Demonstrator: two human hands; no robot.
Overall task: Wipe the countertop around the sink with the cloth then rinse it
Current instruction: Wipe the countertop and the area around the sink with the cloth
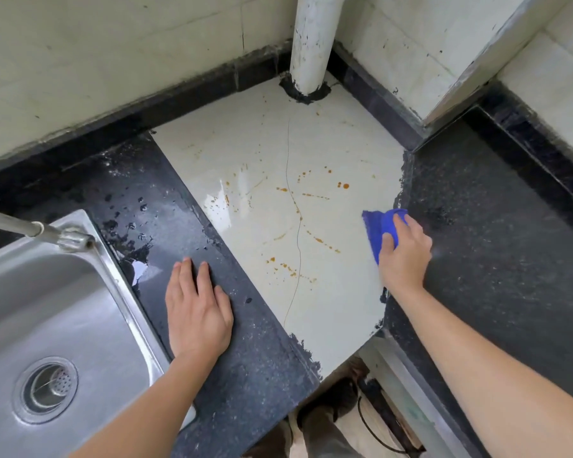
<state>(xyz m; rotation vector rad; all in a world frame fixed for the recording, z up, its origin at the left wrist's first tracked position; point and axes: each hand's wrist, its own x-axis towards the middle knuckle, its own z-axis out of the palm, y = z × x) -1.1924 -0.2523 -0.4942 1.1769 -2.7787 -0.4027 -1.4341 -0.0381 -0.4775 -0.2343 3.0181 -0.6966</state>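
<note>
My right hand grips a blue cloth against the right edge of the white countertop tile, where it meets the dark granite. Orange-brown splatter stains and a thin crack run across the white tile to the left of the cloth. My left hand rests flat, fingers straight, on the dark granite strip between the white tile and the steel sink. Water drops lie on that strip near the sink corner.
A metal tap spout reaches over the sink's upper left, and the drain strainer sits in the basin. A white pipe rises from the back corner. Tiled walls enclose the counter behind and at right. The floor shows below the counter's front edge.
</note>
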